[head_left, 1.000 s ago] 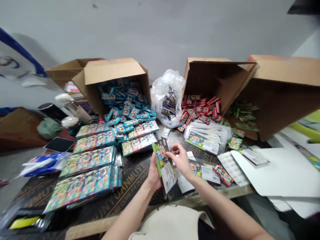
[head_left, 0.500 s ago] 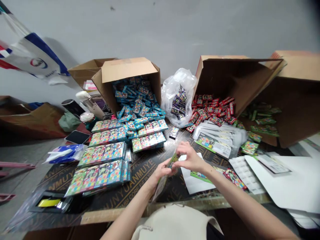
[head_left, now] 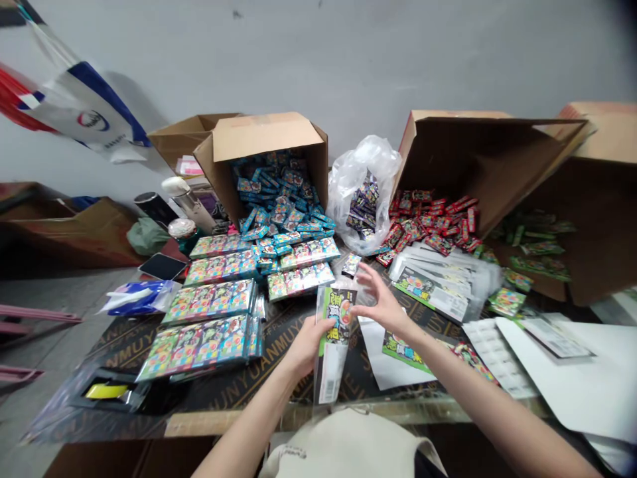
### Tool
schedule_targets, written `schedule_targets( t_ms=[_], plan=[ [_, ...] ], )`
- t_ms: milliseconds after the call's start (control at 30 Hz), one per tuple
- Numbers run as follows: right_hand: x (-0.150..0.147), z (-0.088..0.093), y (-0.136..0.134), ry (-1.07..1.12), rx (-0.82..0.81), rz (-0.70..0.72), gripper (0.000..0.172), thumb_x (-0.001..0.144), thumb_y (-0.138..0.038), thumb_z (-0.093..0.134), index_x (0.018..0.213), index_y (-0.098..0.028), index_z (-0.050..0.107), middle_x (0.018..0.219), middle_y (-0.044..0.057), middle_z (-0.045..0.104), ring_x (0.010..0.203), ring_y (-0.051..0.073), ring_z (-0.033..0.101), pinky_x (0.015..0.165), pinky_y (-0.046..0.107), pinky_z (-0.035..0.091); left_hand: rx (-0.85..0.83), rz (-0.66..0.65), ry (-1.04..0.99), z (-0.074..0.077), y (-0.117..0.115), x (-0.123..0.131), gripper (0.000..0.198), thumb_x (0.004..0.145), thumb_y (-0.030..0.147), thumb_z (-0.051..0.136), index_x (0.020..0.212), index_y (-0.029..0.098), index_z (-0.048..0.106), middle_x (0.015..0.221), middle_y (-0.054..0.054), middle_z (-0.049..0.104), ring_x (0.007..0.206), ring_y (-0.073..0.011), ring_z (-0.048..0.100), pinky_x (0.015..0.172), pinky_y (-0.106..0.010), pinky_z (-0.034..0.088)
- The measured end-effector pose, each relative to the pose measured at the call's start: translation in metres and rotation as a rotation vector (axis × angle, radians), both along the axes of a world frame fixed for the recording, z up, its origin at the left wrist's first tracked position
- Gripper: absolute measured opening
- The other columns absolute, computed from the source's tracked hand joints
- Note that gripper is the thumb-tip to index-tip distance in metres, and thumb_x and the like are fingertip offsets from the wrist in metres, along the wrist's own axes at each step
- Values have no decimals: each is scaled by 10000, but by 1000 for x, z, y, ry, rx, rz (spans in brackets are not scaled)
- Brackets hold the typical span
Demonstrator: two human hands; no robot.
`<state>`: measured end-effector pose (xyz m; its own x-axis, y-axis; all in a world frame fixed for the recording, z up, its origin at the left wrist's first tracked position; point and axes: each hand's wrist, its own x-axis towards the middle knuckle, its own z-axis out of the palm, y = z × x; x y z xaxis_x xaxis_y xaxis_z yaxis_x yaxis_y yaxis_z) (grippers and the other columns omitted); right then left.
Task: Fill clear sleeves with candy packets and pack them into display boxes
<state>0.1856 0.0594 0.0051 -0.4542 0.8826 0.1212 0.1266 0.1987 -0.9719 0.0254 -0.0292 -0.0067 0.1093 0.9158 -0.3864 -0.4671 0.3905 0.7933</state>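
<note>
We hold a clear plastic sleeve (head_left: 336,318) upright in our left hand (head_left: 306,348), fingers wrapped around its lower edge, above the dark counter (head_left: 293,392). The card inside shows a green border, bright printed artwork and a white label near the bottom. Our right hand (head_left: 383,299) is open, fingers spread, just beside the sleeve. Colourful packets (head_left: 209,345) lie in rows to the left.

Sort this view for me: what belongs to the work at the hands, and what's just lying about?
Seems to belong:
left hand gripping a printed card in a clear sleeve; right hand; teal packets; red packets; sleeved card strips

Seems just lying about:
flask; phone; green cloth bundle; blue plastic packet
</note>
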Motion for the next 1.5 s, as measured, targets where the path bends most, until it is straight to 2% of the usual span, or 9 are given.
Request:
schedule_targets(
  t_ms=[133, 233, 500, 700, 800, 1000, 1167, 1333, 1500],
  plan=[
    [-10, -17, -11, 126, -313, 236, 300, 736, -435, 595, 844, -156, 608, 716, 15, 614, 698, 153, 562, 701, 292, 441, 115, -41, 207, -2, -3, -6, 358, 745, 404, 563, 866, 82, 660, 709, -65, 659, 587, -148, 556, 588, -245, 417],
    [-14, -18, -11, 126, -276, 149, 265, 731, -401, 612, 725, -137, 604, 659, 4, 605, 617, 125, 541, 625, 248, 439, 212, -46, 465, -6, -4, -9, 352, 742, 425, 563, 691, 89, 654, 639, -33, 628, 569, -130, 518, 539, -212, 383],
    [-9, -25, -39, 167, -685, 458, 446, 562, -349, 757, 938, -159, 609, 707, -1, 640, 640, 149, 600, 603, 266, 479, 147, 130, 425, -15, 3, -20, 376, 713, 465, 578, 712, 93, 636, 608, -46, 613, 550, -145, 544, 505, -225, 422],
    [9, -40, -39, 161, -646, 256, 459, 573, -333, 755, 969, -173, 586, 786, 26, 650, 709, 192, 609, 650, 315, 481, 52, -159, 254, -36, -17, -12, 408, 617, 380, 694, 916, 118, 603, 713, -46, 639, 580, -164, 598, 492, -243, 459],
    [8, -41, -30, 214, -518, -31, 397, 618, -333, 729, 953, -203, 560, 778, -3, 630, 684, 155, 581, 642, 275, 465, 100, -283, 253, -38, -17, -7, 357, 578, 319, 730, 852, 111, 630, 726, -46, 651, 640, -169, 603, 543, -235, 461],
    [-20, -30, -33, 323, -419, -147, 280, 686, -436, 652, 826, -202, 588, 724, -11, 601, 673, 148, 550, 622, 250, 447, 187, 265, 145, -19, 13, 12, 347, 676, 359, 660, 942, 140, 620, 868, -53, 660, 764, -162, 604, 731, -271, 461],
    [-38, -24, -37, 444, -512, -425, 337, 758, -518, 509, 754, -202, 626, 720, 14, 639, 715, 188, 583, 637, 288, 464, 121, 512, -13, -17, 18, 34, 379, 700, 450, 610, 914, 138, 633, 822, -54, 677, 758, -170, 628, 731, -280, 464],
    [-35, -28, -34, 487, -585, -469, 150, 673, -319, 590, 599, -190, 610, 596, -7, 614, 600, 164, 563, 588, 274, 454, 75, 491, -100, -15, 18, 31, 255, 696, 331, 597, 763, 101, 686, 803, -79, 697, 807, -196, 633, 799, -309, 457],
    [-13, -20, -31, 379, -447, -279, 118, 670, -214, 572, 749, -202, 659, 749, 17, 666, 722, 173, 601, 675, 285, 456, 104, 261, 197, -4, 18, 6, 218, 651, 224, 643, 847, 147, 702, 875, -87, 701, 817, -217, 636, 815, -358, 460]
  ],
)
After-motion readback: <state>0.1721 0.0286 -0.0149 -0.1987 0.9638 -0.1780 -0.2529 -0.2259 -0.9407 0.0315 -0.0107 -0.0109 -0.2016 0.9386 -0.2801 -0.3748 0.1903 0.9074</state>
